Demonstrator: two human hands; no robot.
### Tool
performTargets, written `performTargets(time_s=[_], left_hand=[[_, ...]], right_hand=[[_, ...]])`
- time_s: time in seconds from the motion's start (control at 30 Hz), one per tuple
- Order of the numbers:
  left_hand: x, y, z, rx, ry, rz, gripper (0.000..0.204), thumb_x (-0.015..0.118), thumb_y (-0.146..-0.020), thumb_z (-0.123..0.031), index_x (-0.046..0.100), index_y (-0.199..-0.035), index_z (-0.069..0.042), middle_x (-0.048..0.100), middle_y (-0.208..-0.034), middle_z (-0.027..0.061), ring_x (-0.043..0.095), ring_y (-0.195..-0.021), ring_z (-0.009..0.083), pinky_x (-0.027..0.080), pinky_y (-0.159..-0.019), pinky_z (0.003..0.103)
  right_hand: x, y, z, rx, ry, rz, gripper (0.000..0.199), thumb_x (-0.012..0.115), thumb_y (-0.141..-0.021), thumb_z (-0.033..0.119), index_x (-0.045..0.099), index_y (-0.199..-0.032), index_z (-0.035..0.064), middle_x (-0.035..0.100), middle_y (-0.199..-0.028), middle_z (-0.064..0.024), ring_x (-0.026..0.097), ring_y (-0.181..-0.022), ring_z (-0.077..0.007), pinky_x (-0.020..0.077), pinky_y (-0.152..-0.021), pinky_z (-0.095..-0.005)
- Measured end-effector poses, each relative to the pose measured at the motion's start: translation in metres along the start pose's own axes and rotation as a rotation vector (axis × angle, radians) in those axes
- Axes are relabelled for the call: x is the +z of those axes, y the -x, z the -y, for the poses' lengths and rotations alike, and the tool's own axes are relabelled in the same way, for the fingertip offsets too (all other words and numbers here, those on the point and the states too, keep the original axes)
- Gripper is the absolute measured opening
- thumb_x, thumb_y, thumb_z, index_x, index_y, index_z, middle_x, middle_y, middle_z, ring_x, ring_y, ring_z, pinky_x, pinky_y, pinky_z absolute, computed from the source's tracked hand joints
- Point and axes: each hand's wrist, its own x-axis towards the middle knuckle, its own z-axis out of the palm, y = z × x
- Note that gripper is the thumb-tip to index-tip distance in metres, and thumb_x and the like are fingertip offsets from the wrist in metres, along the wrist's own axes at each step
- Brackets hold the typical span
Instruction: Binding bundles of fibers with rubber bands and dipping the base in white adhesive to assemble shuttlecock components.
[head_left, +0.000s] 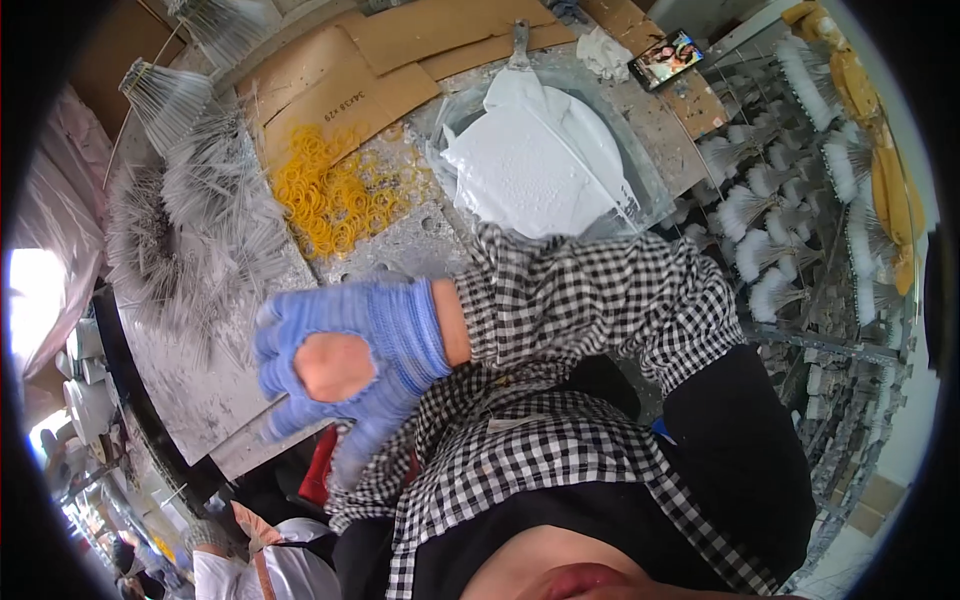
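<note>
A phone (665, 58) lay at the far right of the bench, tilted, its rectangular screen lit with a colourful picture. Flattened brown cardboard sheets (400, 60) covered the far end of the bench, one bearing dark printed marks. A clear plastic bag (640, 170) beside them held a white mass.

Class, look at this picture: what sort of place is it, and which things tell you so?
Probably a small workshop where brush-like items get dipped or coated. Clues: bundles of thin wires on a stained workbench, a basin of white paste, and white-tipped tufts drying on a rack.
</note>
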Motion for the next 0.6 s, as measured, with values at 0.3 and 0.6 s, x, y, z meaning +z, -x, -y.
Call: performTargets(time_s=[0.3,0.6], left_hand=[[0.004,0.032,-0.076,0.029,0.616,-0.263,0.041,0.062,-0.094,-0.029,0.058,-0.127,-0.006,0.067,-0.112,0.0081,0.061,-0.108,0.0219,0.041,-0.108,0.042],[0.008,0.069,-0.113,0.09,1.036,-0.319,0.014,0.07,-0.087,-0.013,0.062,-0.098,-0.008,0.066,-0.096,0.0051,0.062,-0.098,0.0209,0.043,-0.106,0.041]], right_hand=[[0.003,0.043,0.005,0.176,0.059,-0.47,0.046,0.072,-0.087,0.041,0.067,-0.113,0.0039,0.067,-0.102,-0.0097,0.065,-0.093,-0.0283,0.051,-0.079,-0.0422],[0.099,0.233,0.092,0.997,-0.101,0.0,0.026,0.067,-0.091,0.025,0.07,-0.11,0.008,0.068,-0.099,-0.01,0.065,-0.091,-0.0279,0.0532,-0.086,-0.0366]])
